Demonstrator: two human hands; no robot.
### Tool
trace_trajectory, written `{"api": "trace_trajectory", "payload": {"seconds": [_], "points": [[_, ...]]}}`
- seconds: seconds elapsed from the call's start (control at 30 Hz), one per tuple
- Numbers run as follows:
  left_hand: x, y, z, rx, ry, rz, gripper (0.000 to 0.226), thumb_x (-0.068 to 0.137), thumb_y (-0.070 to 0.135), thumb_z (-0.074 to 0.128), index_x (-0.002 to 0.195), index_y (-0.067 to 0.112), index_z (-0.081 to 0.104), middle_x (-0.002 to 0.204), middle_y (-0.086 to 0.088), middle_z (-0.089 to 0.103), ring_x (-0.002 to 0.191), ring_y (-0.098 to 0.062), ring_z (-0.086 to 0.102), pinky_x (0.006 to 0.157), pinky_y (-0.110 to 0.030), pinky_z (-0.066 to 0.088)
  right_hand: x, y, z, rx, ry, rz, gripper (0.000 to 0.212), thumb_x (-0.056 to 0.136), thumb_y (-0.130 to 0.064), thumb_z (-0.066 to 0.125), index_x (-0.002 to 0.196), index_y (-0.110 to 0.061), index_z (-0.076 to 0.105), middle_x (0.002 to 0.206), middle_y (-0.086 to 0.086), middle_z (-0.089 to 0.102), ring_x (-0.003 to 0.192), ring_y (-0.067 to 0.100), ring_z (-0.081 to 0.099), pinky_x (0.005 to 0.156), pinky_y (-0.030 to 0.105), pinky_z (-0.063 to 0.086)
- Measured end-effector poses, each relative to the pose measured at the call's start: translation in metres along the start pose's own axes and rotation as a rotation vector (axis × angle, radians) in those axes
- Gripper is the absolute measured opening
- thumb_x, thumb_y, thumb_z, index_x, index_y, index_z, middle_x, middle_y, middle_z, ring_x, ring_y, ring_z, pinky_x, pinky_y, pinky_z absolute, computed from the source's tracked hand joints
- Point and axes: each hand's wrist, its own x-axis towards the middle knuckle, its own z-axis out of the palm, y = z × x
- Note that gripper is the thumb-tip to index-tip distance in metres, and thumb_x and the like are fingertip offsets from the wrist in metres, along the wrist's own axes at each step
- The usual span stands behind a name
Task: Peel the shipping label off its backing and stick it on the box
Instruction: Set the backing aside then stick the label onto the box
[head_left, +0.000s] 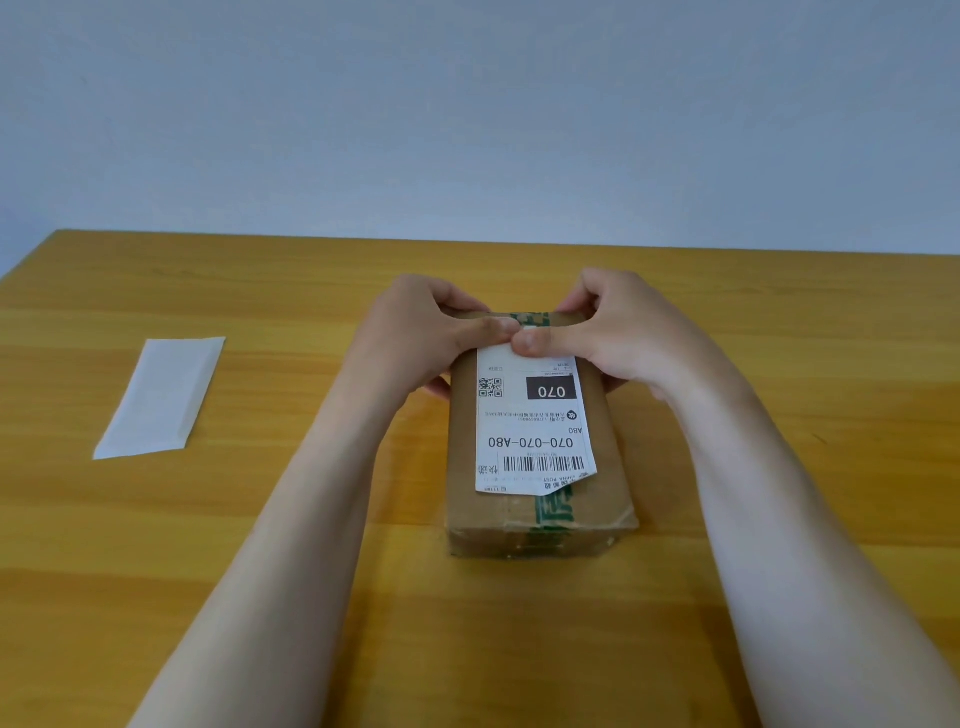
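A brown cardboard box (608, 483) with green printed tape lies lengthwise on the wooden table. The white shipping label (530, 431), printed with a barcode and "070-070-A80", lies on the box's top face; its near right corner curls up slightly. My left hand (415, 338) and my right hand (618, 327) grip the far end of the box, fingers curled round its sides. Both thumbs press down on the label's far edge, meeting at the middle. The white backing sheet (161, 397) lies flat on the table to the left, apart from the box.
The yellow-brown wooden table (260, 519) spans the view, its far edge meeting a plain pale wall (467, 104). Both forearms reach in from the bottom on either side of the box.
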Motion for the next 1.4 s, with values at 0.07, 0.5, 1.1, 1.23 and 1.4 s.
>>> {"api": "trace_trajectory", "payload": {"seconds": [0.07,0.5,1.1,1.23,1.4], "points": [[0.0,0.0,0.001,-0.004,-0.001,-0.001,0.03,0.08,0.039,0.089,0.098,0.017,0.079,0.091,-0.001,0.079,0.075,-0.013,0.077,0.047,-0.029,0.057,0.001,0.001,0.0,0.019,0.008,-0.01,0.054,0.066,-0.047,0.096,0.091,-0.016,0.06,0.082,0.0,0.075,0.074,0.02,0.078,0.059,0.041,0.062],[-0.005,0.006,-0.006,0.214,0.165,0.079,0.062,0.087,0.063,0.073,0.138,0.029,0.063,0.127,0.011,0.066,0.115,-0.012,0.064,0.089,-0.034,0.052,-0.004,-0.004,-0.004,0.108,-0.189,-0.038,0.096,0.077,-0.056,0.086,0.159,-0.043,0.038,0.145,-0.019,0.055,0.114,0.001,0.064,0.085,0.029,0.052],[-0.008,0.007,-0.001,0.17,-0.083,0.04,0.087,0.071,0.043,0.094,0.147,0.028,0.054,0.126,0.003,0.067,0.101,-0.022,0.072,0.08,-0.05,0.066,0.002,0.007,-0.001,0.12,-0.251,-0.069,0.129,0.033,-0.056,0.099,0.148,-0.05,0.041,0.132,-0.021,0.057,0.107,0.013,0.074,0.092,0.045,0.063],[-0.006,0.006,0.0,0.133,-0.036,-0.001,0.066,0.074,0.041,0.093,0.132,0.031,0.063,0.113,0.005,0.071,0.091,-0.021,0.076,0.072,-0.05,0.067,0.002,0.006,0.001,0.134,-0.197,-0.057,0.103,0.053,-0.045,0.102,0.14,-0.045,0.047,0.13,-0.016,0.062,0.097,0.014,0.077,0.085,0.046,0.065],[-0.007,0.007,-0.001,0.134,-0.022,-0.037,0.053,0.073,0.041,0.093,0.118,0.031,0.066,0.106,0.002,0.071,0.086,-0.024,0.077,0.066,-0.051,0.067,0.002,0.005,0.003,0.111,-0.176,-0.047,0.089,0.059,-0.043,0.1,0.133,-0.042,0.05,0.128,-0.012,0.063,0.088,0.014,0.078,0.073,0.04,0.064]]}}
